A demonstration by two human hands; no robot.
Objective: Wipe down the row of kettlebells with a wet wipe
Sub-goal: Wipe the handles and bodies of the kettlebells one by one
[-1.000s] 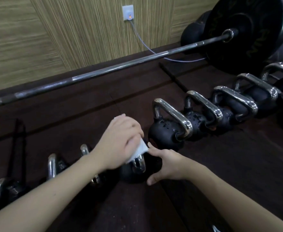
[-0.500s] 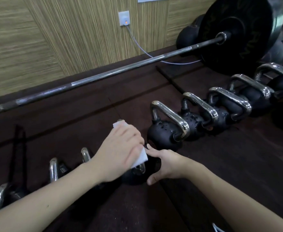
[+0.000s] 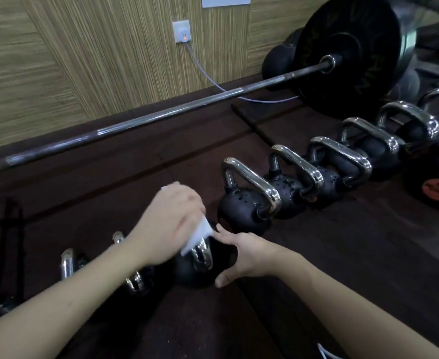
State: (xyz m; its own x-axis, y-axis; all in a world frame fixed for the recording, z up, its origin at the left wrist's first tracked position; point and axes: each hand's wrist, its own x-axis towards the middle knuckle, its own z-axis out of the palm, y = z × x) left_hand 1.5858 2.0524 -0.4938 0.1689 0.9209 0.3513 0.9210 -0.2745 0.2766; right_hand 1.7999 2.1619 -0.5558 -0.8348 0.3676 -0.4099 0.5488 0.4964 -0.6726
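Observation:
A row of black kettlebells with chrome handles runs across the dark floor from lower left to upper right. My left hand (image 3: 170,224) is closed on a white wet wipe (image 3: 199,235) and presses it on the chrome handle of the small kettlebell (image 3: 195,270) under my hands. My right hand (image 3: 244,257) rests against that kettlebell's right side, fingers spread on its black body. To its right stands a kettlebell (image 3: 244,203) with wet-looking spots. My left forearm hides part of the smaller kettlebells (image 3: 68,263) further left.
A long barbell (image 3: 161,120) with a big black plate (image 3: 348,53) lies along the striped wall behind the row. A grey cable (image 3: 208,79) hangs from a wall socket (image 3: 181,31). A dumbbell end with an orange disc (image 3: 438,189) lies at the right.
My left hand has slid the wipe slightly along the handle, showing more chrome below it. My right hand stays on the kettlebell. The view has shifted a little.

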